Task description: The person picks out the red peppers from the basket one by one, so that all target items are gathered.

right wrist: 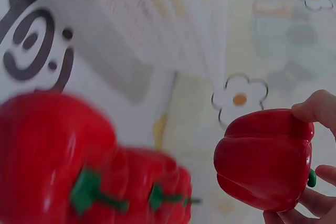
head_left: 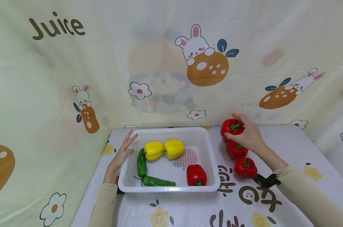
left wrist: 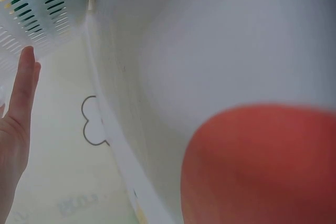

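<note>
My right hand (head_left: pixel 249 135) grips a red bell pepper (head_left: pixel 231 127) at the back right, thumb on one side and fingers on the other, seen closely as the pepper (right wrist: pixel 265 158) in the right wrist view. Two more red peppers, a middle one (head_left: pixel 236 149) and a front one (head_left: pixel 245 168), sit in a row below it. My left hand (head_left: pixel 122 154) lies against the left side of the white basket (head_left: pixel 171 189), fingers extended along its rim. Inside are two yellow peppers (head_left: pixel 173 149), two green chili peppers (head_left: pixel 142 163) and a red bell pepper (head_left: pixel 196 175).
A patterned cloth (head_left: pixel 157 211) covers the table under the basket. Behind and to the sides hang printed curtains (head_left: pixel 160 63) that close in the back edge. A blurred red shape (left wrist: pixel 262 166) fills the lower right of the left wrist view.
</note>
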The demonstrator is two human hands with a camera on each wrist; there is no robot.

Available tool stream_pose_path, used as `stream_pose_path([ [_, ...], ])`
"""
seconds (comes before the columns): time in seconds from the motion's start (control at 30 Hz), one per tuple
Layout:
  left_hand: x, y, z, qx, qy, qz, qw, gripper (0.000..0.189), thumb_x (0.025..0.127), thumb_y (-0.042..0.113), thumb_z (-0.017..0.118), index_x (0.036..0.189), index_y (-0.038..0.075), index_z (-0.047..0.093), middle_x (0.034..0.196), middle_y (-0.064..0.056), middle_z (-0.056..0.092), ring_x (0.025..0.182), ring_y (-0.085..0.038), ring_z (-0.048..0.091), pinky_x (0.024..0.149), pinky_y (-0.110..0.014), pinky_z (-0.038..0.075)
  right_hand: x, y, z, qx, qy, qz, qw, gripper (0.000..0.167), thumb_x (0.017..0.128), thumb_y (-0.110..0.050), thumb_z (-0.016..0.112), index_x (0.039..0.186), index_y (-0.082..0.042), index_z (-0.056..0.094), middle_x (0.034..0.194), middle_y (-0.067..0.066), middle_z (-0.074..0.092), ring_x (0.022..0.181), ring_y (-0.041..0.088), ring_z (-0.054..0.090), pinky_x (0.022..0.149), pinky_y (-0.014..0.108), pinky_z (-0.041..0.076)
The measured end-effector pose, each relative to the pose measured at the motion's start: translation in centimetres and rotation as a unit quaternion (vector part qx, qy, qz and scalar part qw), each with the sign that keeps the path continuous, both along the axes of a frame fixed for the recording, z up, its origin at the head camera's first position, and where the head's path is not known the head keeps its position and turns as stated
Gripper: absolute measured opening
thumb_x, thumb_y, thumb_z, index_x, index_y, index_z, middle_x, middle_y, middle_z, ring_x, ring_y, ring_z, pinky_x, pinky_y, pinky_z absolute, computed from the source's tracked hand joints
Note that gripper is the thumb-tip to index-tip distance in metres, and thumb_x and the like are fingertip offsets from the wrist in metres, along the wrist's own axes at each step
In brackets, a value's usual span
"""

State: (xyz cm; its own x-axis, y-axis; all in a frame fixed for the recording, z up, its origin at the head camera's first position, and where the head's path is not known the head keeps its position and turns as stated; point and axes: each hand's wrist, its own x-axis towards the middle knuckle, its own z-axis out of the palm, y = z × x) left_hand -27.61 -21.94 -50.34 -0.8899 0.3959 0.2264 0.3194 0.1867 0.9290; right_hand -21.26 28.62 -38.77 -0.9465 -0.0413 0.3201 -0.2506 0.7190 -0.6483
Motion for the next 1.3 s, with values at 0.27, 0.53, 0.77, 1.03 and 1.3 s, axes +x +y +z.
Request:
stream_pose_path([
  [0.27,0.2,0.0,0.2,0.0,-0.014,0.002,0.9999,0.063,0.089,-0.01,0.042,0.151,-0.002,0.032,0.165,-0.012,-0.004,0.149,-0.036,-0.009,0.111,-0.067,-0.001,0.6,3.9,-0.5,0.016,-0.004,-0.031,0.9994,0.081,0.079,-0.013,0.081,0.146,0.0,0.037,0.137,0.032,0.048,0.119,0.049,0.046,0.081,0.066,0.049],
  [0.53,1.9,0.6,2.7,-0.004,-0.038,-0.005,0.9992,0.062,0.089,-0.012,0.042,0.15,-0.008,0.028,0.163,-0.021,-0.007,0.147,-0.043,-0.01,0.111,-0.068,0.001,1.4,6.3,-1.9,0.025,-0.024,-0.058,0.9977,0.082,0.081,-0.016,0.079,0.147,0.003,0.034,0.138,0.036,0.045,0.119,0.052,0.044,0.082,0.067,0.047],
  [0.77,0.9,0.2,1.0,0.008,-0.032,-0.001,0.9994,0.064,0.09,-0.01,0.042,0.152,-0.003,0.03,0.165,-0.012,-0.007,0.148,-0.038,-0.01,0.111,-0.067,0.001,1.7,7.3,-2.2,0.031,-0.018,-0.059,0.9976,0.08,0.082,-0.017,0.078,0.146,0.003,0.036,0.137,0.036,0.046,0.118,0.052,0.045,0.082,0.068,0.047],
  [1.03,1.6,0.9,3.2,0.0,-0.035,-0.006,0.9994,0.061,0.09,-0.013,0.04,0.15,-0.008,0.029,0.163,-0.021,-0.007,0.147,-0.042,-0.01,0.11,-0.069,0.0,2.3,8.3,-3.4,0.045,-0.038,-0.077,0.9953,0.08,0.081,-0.019,0.08,0.144,0.004,0.037,0.135,0.037,0.046,0.116,0.052,0.044,0.082,0.066,0.048],
  [1.3,1.5,0.8,3.0,0.004,-0.042,-0.003,0.9991,0.062,0.09,-0.012,0.041,0.151,-0.005,0.03,0.164,-0.017,-0.007,0.148,-0.04,-0.01,0.112,-0.067,0.001,3.0,8.9,-4.7,0.044,-0.055,-0.077,0.9946,0.084,0.079,-0.019,0.082,0.145,0.005,0.036,0.135,0.038,0.045,0.115,0.053,0.044,0.078,0.064,0.051],
])
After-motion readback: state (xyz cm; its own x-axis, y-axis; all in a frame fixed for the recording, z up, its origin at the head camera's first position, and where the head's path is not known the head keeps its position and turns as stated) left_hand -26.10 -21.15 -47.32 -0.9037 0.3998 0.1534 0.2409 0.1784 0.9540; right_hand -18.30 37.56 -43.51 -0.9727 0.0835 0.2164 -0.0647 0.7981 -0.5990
